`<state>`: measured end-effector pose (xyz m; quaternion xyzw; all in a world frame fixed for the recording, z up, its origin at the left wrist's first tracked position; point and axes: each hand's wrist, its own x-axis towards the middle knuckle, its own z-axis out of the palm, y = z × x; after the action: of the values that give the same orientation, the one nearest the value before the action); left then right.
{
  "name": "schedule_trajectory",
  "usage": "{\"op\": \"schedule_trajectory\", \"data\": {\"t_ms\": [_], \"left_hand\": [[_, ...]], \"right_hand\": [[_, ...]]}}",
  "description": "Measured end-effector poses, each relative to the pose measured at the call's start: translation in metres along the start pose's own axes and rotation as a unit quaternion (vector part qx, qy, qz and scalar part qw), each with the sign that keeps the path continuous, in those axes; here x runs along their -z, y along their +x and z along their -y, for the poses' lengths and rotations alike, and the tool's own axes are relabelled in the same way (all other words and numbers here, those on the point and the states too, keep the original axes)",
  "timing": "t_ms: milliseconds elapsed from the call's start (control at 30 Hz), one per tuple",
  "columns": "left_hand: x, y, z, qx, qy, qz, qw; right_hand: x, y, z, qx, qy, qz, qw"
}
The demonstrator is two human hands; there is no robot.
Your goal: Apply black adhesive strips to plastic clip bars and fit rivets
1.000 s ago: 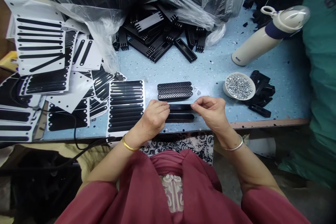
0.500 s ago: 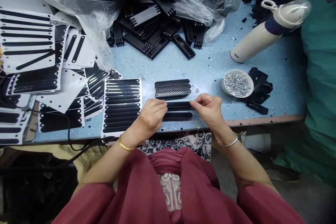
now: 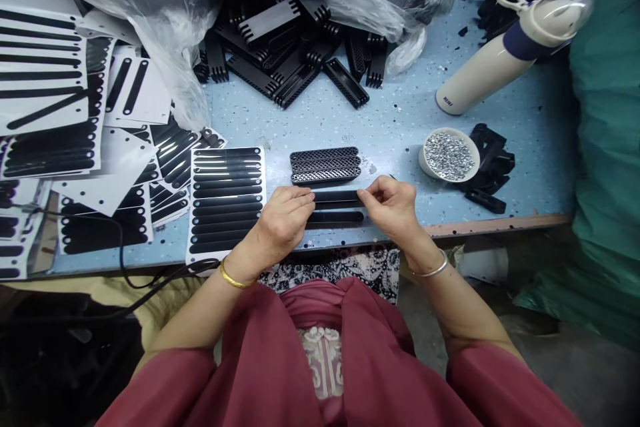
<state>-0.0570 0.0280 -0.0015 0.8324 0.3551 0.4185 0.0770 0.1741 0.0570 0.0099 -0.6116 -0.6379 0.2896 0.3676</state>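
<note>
My left hand and my right hand each pinch one end of a long black strip, held just above the blue table's near edge. A second black strip lies right below it on the table. Just beyond the hands sits a small stack of black perforated plastic pieces. To the left of my left hand lies a white sheet carrying several black strips in rows.
More strip sheets are heaped at the left. A pile of black comb-like parts spills from a clear plastic bag at the back. At the right are a white bowl of small metal pieces, loose black parts and a lying white bottle.
Both hands keep their pinch on the black strip and have barely shifted; the right hand has crept slightly inward along it. The camera has tilted a little.
</note>
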Motion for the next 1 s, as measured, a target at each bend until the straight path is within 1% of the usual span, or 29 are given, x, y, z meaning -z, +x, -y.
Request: {"op": "schedule_trajectory", "data": {"t_ms": [233,400,467,533,633,667,733,800,867,933,1000], "left_hand": [[0.001,0.001,0.0,-0.004,0.01,0.003,1.0],[0.001,0.002,-0.001,-0.015,0.017,-0.007,1.0],[0.001,0.003,-0.001,-0.021,0.016,-0.009,1.0],[0.001,0.003,-0.001,-0.026,0.017,-0.012,0.999],[0.001,0.003,-0.001,-0.032,0.025,-0.017,0.999],[0.0,0.002,-0.001,-0.033,0.029,-0.016,0.999],[-0.002,0.001,0.0,-0.033,0.035,-0.015,0.999],[-0.003,0.001,0.0,-0.033,0.038,-0.015,0.999],[-0.003,0.002,-0.002,-0.033,0.033,-0.014,0.999],[0.004,0.003,-0.006,-0.021,0.018,-0.012,1.0],[0.02,0.002,-0.012,0.012,0.015,-0.018,1.0]], "right_hand": [[0.001,-0.001,-0.004,-0.011,-0.002,0.011,1.0],[0.003,0.0,-0.016,-0.038,0.0,-0.017,0.999],[0.005,-0.001,-0.02,-0.054,0.026,-0.016,0.998],[0.007,-0.002,-0.022,-0.079,0.074,-0.015,0.994],[0.009,-0.005,-0.019,-0.104,0.133,-0.009,0.986],[0.009,-0.005,-0.016,-0.099,0.133,0.002,0.986],[0.004,-0.006,-0.011,-0.075,0.091,0.025,0.993],[-0.003,-0.006,-0.008,-0.04,0.01,0.033,0.999],[-0.01,-0.004,-0.008,-0.005,-0.062,0.026,0.998],[-0.013,-0.003,-0.009,0.028,-0.09,0.027,0.995],[-0.012,-0.003,-0.011,0.056,-0.093,0.034,0.994]]}}
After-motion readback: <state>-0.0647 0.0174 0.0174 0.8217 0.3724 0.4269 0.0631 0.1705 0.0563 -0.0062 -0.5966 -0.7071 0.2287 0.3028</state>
